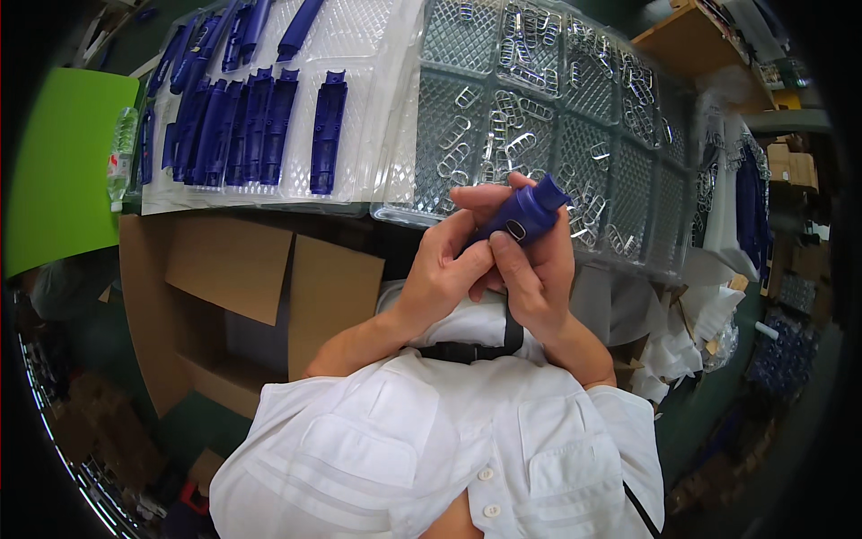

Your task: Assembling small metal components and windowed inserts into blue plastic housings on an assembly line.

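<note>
A dark blue plastic housing (537, 214) is held between both my hands, tilted with its narrow collar up and to the right. An oval chrome ring (515, 230) shows on its near side. My left hand (453, 256) is closed round the lower left end of the housing. My right hand (537, 274) wraps its right side, with the thumb pressed beside the ring. The lower end of the housing is hidden by my fingers. Just beyond my hands, similar shiny oval rings (512, 110) lie in a transparent compartment tray (446, 36).
Several long blue plastic shells (329, 135) lie in a transparent tray (359, 94) at the far left. Left of it stand a plastic bottle (119, 162) and a green board (67, 171). An open cardboard box (224, 260) sits below the table edge. Crumpled white wrapping (678, 346) hangs at right.
</note>
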`<control>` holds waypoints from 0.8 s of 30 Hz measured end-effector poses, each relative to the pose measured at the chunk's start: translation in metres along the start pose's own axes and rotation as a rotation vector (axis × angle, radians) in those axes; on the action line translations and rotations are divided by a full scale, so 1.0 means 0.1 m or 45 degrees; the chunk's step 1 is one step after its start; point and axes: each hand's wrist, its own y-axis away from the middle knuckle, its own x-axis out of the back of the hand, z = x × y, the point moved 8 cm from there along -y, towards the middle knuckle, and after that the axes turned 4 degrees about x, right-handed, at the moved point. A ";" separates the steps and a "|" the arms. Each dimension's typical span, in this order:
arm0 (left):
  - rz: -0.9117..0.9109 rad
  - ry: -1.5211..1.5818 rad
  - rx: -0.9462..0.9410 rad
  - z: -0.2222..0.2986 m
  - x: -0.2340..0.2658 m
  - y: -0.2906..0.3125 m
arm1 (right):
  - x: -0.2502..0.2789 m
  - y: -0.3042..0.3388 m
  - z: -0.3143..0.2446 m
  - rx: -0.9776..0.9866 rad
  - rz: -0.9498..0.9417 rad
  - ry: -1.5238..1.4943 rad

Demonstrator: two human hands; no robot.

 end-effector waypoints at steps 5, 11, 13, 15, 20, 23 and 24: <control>0.026 -0.016 -0.001 0.11 0.15 0.01 | -0.13 -0.06 0.08 -0.037 -0.004 -0.016; 0.041 -0.076 0.047 0.11 0.31 0.05 | -0.25 -0.10 0.16 -0.028 -0.029 0.044; 0.046 -0.052 0.048 0.14 0.32 0.06 | -0.27 -0.10 0.13 0.058 -0.048 0.150; 0.045 -0.026 0.055 0.19 0.35 0.04 | -0.28 -0.07 0.15 0.008 0.017 0.181; 0.086 -0.065 0.034 0.14 0.50 0.04 | -0.36 0.00 0.13 -0.135 0.065 0.264; 0.140 -0.097 0.028 0.16 0.52 0.07 | -0.37 0.02 0.23 -0.239 0.129 -0.248; 0.206 -0.091 0.004 0.18 0.52 0.07 | -0.33 0.04 0.28 -0.251 0.216 -0.423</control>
